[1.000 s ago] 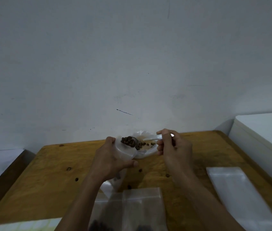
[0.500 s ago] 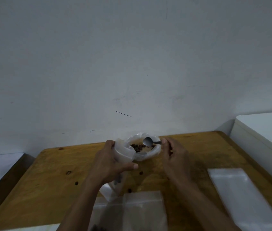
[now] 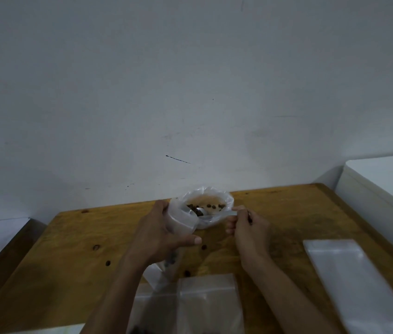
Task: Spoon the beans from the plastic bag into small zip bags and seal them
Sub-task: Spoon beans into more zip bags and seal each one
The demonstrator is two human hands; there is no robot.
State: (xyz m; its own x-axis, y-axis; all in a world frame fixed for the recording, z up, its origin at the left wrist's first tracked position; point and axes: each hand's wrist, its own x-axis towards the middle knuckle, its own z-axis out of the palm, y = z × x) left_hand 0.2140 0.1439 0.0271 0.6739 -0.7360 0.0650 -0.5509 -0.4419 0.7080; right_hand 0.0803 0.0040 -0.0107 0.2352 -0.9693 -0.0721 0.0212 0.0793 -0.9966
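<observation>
A clear plastic bag (image 3: 224, 201) with its rim rolled open stands at the far edge of the wooden table (image 3: 70, 249); several brown beans (image 3: 211, 206) lie inside. My left hand (image 3: 161, 233) grips a small zip bag (image 3: 181, 219) upright, its mouth beside the plastic bag; a few beans show near its bottom. My right hand (image 3: 248, 227) pinches the handle of a metal spoon (image 3: 205, 212), whose bowl holds beans at the zip bag's mouth.
Flat zip bags (image 3: 208, 302) lie at the table's near edge, some with beans in them. A stack of empty clear bags (image 3: 354, 280) lies to the right. Loose beans (image 3: 204, 247) dot the table. A white surface (image 3: 383, 179) borders the right side.
The spoon was emptied near the zip bag, dipped into the plastic bag, and now sits loaded with beans at the zip bag's mouth again. My left hand has kept its hold.
</observation>
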